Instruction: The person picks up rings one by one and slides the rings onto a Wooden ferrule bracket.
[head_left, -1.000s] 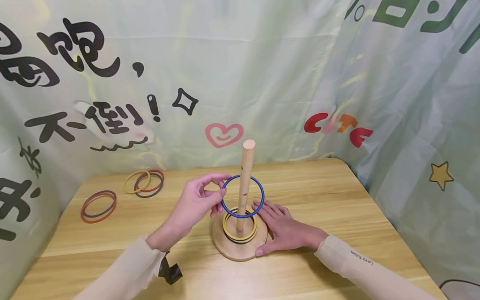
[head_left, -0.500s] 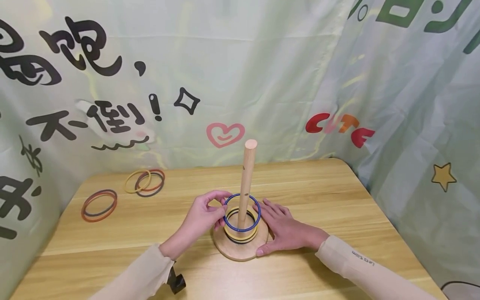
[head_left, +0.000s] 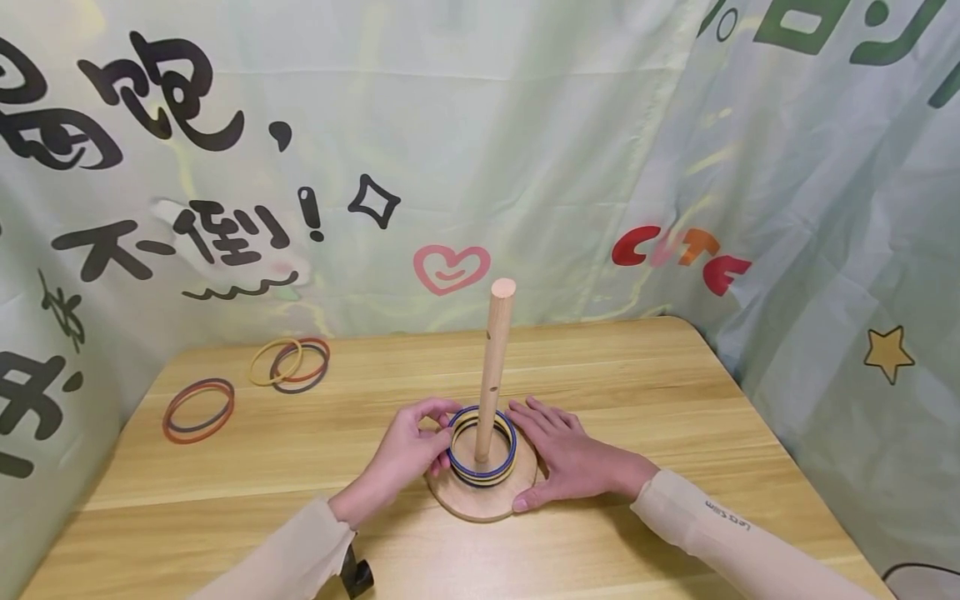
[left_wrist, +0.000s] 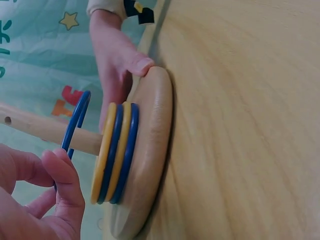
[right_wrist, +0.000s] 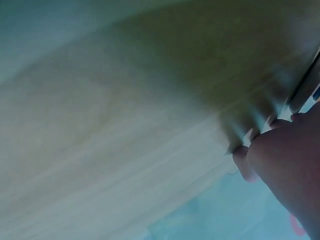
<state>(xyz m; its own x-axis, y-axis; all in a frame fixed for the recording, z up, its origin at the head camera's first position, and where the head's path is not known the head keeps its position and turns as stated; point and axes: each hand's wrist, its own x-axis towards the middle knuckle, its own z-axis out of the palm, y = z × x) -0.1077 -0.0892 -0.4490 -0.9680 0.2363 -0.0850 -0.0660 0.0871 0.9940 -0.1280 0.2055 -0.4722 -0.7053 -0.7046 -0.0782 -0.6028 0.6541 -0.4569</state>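
Over the wooden table (head_left: pixel 660 400), a blue ring (left_wrist: pixel 74 124) pinched by the left hand (head_left: pixel 405 442) encircles the upright peg (head_left: pixel 495 367), just above four stacked rings (left_wrist: pixel 113 152). The right hand (head_left: pixel 570 460), fingers extended, touches the round base (head_left: pixel 482 505); other rings (head_left: pixel 187 441) lie farther left.

Pale printed curtain (head_left: pixel 540 158) (pink heart (head_left: pixel 452 271), yellow star (head_left: pixel 889 354)), wooden table (head_left: pixel 645 383)

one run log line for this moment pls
left hand: pinches blue ring around wooden peg, above four stacked rings | right hand: touches round base | five loose rings on tabletop
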